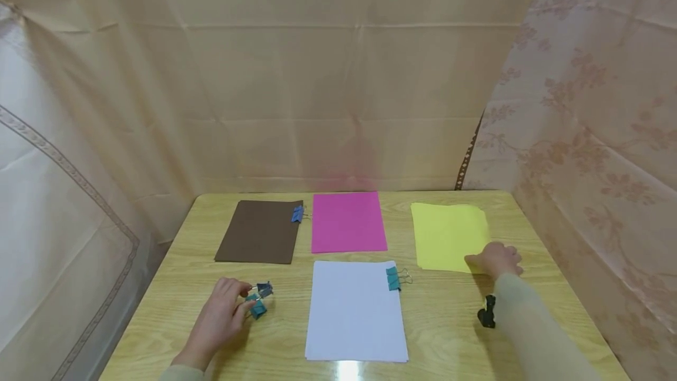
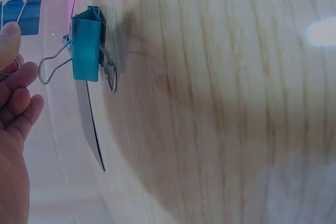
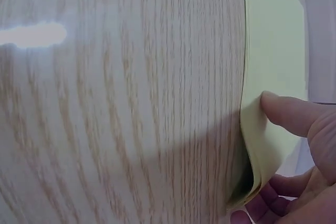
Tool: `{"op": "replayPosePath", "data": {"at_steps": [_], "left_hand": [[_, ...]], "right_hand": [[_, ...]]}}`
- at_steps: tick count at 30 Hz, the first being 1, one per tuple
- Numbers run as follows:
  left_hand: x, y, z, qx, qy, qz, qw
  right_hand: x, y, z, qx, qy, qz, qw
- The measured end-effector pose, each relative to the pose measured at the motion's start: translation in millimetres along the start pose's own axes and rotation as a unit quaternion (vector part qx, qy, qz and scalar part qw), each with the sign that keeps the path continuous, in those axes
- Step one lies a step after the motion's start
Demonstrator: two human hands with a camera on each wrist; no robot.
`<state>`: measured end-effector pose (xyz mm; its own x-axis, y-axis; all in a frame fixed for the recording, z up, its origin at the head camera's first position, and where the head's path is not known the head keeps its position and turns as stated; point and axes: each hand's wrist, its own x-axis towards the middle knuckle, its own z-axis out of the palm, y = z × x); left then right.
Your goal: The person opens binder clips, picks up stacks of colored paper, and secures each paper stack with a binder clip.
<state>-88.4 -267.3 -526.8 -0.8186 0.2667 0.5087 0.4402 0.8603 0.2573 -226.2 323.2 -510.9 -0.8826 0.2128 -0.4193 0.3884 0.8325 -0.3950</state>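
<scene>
My left hand (image 1: 219, 313) pinches a dark blue binder clip (image 1: 265, 288) by its wire handle, above the table. Just below it a teal binder clip (image 1: 257, 307) rests on the wood; in the left wrist view this teal clip (image 2: 86, 48) stands close to the fingers, apart from the held blue clip (image 2: 26, 17). On the right, my right hand (image 1: 495, 259) grips the near right corner of a yellow paper stack (image 1: 446, 237). The right wrist view has the thumb on top of the yellow paper (image 3: 275, 40) and fingers beneath, the corner bent upward.
White paper (image 1: 354, 316) with a teal clip (image 1: 393, 279) on its right edge lies front centre. Behind are pink paper (image 1: 349, 222) and brown paper (image 1: 259, 232), the latter with a blue clip (image 1: 298, 214). Curtains (image 1: 338, 75) surround the wooden table (image 1: 285, 340).
</scene>
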Motion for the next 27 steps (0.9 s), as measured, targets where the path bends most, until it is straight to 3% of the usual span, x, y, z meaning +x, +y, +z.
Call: {"op": "replayPosePath", "data": {"at_steps": [4,9,12,20,27], "left_hand": [[-0.3,0.1,-0.9,-0.003,0.000,0.001,1.0000],[-1.6,-1.7,-0.7,-0.006,0.005,0.005,1.0000],[-2.7,-3.3,-0.6,-0.006,0.010,0.010,0.9999],[-3.4,-3.4,-0.4,-0.010,0.013,0.015,0.9997],[-3.3,0.8,-1.4,-0.009,-0.002,-0.008,0.9999]], "right_hand": [[-1,-3,1,-0.005,-0.011,-0.011,1.000],[3,-3,3,-0.020,-0.003,-0.064,0.998],[7,-2,6,0.002,0.005,-0.087,0.996],[7,-1,8,0.057,-0.006,-0.076,0.995],[8,1,5,0.101,-0.043,-0.064,0.992]]}}
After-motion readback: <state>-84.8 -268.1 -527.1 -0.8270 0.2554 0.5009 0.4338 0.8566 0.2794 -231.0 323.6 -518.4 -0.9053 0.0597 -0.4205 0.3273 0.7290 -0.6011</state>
